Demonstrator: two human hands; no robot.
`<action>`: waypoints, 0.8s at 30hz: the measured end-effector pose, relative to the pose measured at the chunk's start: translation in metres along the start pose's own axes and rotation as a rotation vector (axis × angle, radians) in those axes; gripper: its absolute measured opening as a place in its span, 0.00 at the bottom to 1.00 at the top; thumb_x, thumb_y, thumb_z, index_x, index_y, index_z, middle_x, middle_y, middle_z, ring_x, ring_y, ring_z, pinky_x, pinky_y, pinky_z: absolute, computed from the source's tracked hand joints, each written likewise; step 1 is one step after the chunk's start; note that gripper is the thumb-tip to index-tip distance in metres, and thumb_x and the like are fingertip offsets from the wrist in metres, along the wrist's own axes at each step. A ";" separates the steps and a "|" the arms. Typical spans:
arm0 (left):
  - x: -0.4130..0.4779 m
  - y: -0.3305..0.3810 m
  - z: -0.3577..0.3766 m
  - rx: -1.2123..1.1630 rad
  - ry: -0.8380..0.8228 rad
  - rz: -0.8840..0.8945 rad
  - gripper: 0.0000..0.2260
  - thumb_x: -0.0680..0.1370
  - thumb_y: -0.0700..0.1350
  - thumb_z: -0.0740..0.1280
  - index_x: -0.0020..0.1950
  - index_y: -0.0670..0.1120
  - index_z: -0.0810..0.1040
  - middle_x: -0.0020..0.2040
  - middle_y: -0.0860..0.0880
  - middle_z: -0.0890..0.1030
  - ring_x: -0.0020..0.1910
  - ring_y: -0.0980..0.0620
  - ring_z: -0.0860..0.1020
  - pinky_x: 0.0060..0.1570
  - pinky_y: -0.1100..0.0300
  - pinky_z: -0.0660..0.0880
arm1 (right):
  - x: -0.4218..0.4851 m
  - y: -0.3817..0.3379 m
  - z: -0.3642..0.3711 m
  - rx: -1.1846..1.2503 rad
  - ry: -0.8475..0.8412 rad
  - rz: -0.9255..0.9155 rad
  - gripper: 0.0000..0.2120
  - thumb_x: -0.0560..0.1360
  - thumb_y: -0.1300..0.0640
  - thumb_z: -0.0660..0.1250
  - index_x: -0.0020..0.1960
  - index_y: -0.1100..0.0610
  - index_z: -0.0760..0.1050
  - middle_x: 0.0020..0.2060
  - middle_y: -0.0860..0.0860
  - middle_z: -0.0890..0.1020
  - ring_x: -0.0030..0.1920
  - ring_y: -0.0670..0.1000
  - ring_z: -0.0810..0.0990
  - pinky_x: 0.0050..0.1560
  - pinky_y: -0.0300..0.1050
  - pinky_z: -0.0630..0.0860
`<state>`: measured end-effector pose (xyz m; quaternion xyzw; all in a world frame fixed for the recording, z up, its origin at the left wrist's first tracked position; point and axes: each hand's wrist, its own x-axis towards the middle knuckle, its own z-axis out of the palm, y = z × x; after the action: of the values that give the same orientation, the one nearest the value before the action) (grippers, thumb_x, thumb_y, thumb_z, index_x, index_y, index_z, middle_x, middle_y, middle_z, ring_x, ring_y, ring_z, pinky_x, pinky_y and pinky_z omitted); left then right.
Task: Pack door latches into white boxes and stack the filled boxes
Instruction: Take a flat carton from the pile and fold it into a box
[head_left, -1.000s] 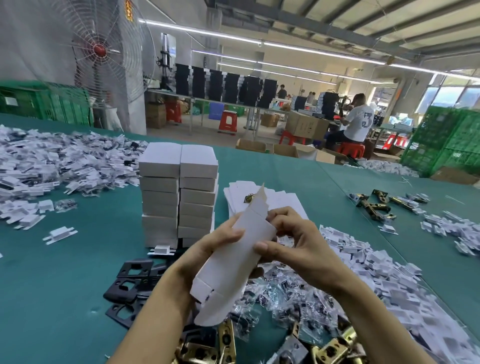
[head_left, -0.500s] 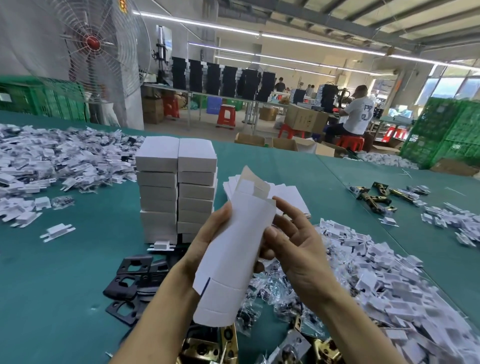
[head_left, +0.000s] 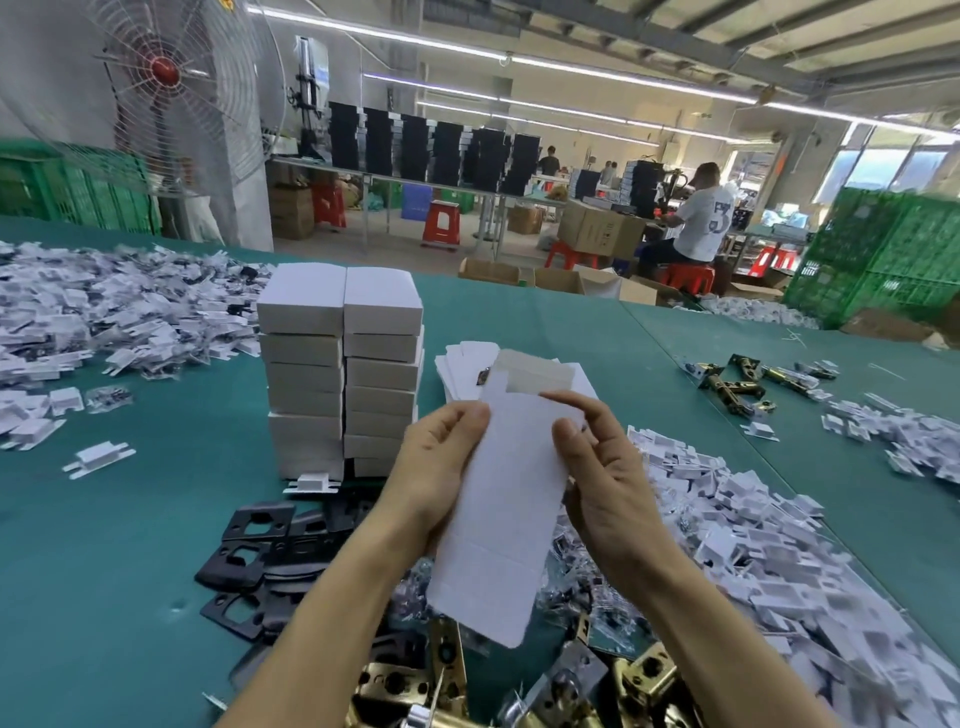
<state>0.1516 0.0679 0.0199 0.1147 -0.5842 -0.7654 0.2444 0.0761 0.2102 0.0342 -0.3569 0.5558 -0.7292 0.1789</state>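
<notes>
White box (head_left: 501, 512) upright, left hand (head_left: 441, 467) and right hand (head_left: 610, 488) fingers pinching its sides

Box stacks (head_left: 340, 374) left of flat boxes (head_left: 462, 366)

The scene is brightly lit by ceiling tube lights (head_left: 623, 78) and overexposed windows (head_left: 878, 169) at upper right. Only soft shadows are cast. Straight lines are bowed near the edges; fine detail is smeared.
</notes>
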 end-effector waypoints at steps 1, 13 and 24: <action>0.000 -0.001 0.006 0.086 0.037 0.063 0.13 0.80 0.55 0.63 0.54 0.48 0.82 0.46 0.48 0.87 0.41 0.52 0.83 0.38 0.59 0.79 | -0.001 0.000 0.002 -0.050 -0.001 -0.032 0.11 0.72 0.41 0.67 0.53 0.42 0.79 0.50 0.47 0.82 0.47 0.46 0.81 0.48 0.44 0.80; -0.008 -0.012 0.019 0.410 -0.093 0.294 0.21 0.77 0.62 0.67 0.70 0.63 0.72 0.62 0.61 0.81 0.60 0.62 0.79 0.59 0.58 0.78 | 0.000 0.013 -0.005 -0.351 0.126 -0.211 0.12 0.80 0.46 0.59 0.53 0.53 0.75 0.49 0.59 0.78 0.49 0.60 0.77 0.51 0.60 0.76; -0.008 -0.021 0.019 0.353 -0.106 0.590 0.15 0.78 0.49 0.69 0.64 0.59 0.72 0.48 0.51 0.82 0.41 0.53 0.82 0.40 0.55 0.81 | -0.002 0.012 -0.016 -0.441 0.071 -0.267 0.06 0.79 0.49 0.62 0.52 0.46 0.78 0.48 0.52 0.78 0.48 0.44 0.77 0.48 0.35 0.73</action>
<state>0.1449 0.0922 0.0046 -0.0585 -0.7275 -0.5537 0.4009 0.0645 0.2187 0.0198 -0.4316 0.6553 -0.6195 -0.0206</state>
